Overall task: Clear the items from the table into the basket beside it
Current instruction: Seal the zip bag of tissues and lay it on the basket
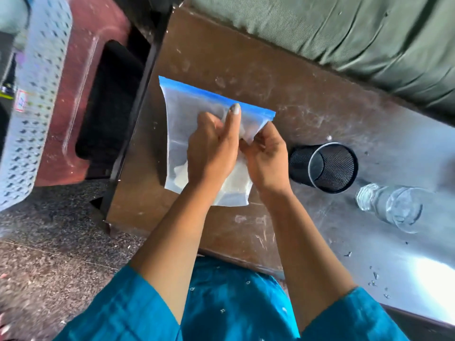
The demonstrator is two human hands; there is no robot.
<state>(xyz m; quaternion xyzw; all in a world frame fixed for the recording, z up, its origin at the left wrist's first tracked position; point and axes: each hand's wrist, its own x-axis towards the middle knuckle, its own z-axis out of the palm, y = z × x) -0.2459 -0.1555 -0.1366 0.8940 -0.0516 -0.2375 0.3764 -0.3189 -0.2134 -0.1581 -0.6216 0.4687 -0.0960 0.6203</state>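
A clear zip bag (181, 124) with a blue seal strip and some white stuff inside lies on the brown table (246, 65) near its left end. My left hand (213, 146) grips the bag's middle, the thumb pointing up toward the seal. My right hand (266, 156) pinches the bag's right edge just below the seal. Both hands meet over the bag. A white perforated basket (32, 94) stands off the table's left end. A black mesh cup (325, 167) and a clear glass jar (391, 205) lie on their sides to the right of my hands.
A dark red stool (81, 99) with a black slot sits between the basket and the table. Green fabric (344, 33) runs along the table's far edge. Speckled floor (61, 230) lies at the lower left. Small debris is scattered on the table's right part.
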